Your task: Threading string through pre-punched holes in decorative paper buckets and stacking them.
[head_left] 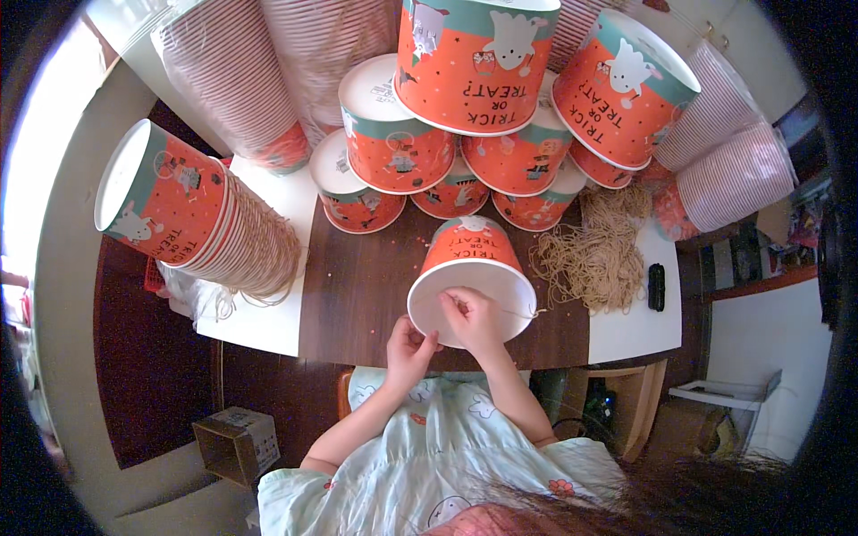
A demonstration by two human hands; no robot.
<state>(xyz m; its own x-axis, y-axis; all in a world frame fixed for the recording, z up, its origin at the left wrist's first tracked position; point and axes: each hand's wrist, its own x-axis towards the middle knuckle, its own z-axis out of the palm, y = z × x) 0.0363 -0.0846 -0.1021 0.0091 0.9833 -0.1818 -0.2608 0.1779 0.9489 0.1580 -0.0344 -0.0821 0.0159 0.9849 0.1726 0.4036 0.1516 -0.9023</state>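
An orange paper bucket point(474, 247) with a green band and a white inside lies on its side on the brown table, its mouth toward me. My left hand point(412, 351) is closed at the lower left of the rim, with its fingertips on the edge. In front of the mouth, my right hand point(471, 317) is closed in a pinch. From those fingers a thin tan cord point(536, 313) runs across to the right side of the rim. What lies between the right fingertips is mostly hidden.
Upside-down buckets point(402, 147) are piled at the back. Left stands a leaning nested stack point(192, 201) with cords hanging from it. A heap of tan cord point(594, 255) and a black object point(657, 287) lie right. Wrapped bucket stacks point(228, 80) stand behind; a cardboard box point(237, 444) sits below left.
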